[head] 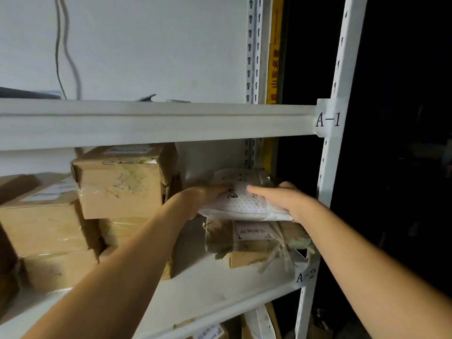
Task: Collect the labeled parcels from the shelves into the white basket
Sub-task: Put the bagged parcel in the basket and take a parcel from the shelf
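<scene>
White padded parcel [247, 204] sits on top of the stack at the right end of the A-2 shelf [220, 285], hard by the right upright, handwriting on its face. Left grip [210, 193] has it by the left edge, fingers over the top, thumb tucked beneath, clamped on. Right grip [281, 198] lies flat across the top, fingers straight, nothing curled round it, thumb out by the far right corner. Underneath, a brown wrapped parcel [254, 237] with a white label, tied with string, resting on a small cardboard box [244, 260]. Over to the left, taped cardboard boxes [117, 187] stacked up. A-1 beam [159, 123] overhead
</scene>
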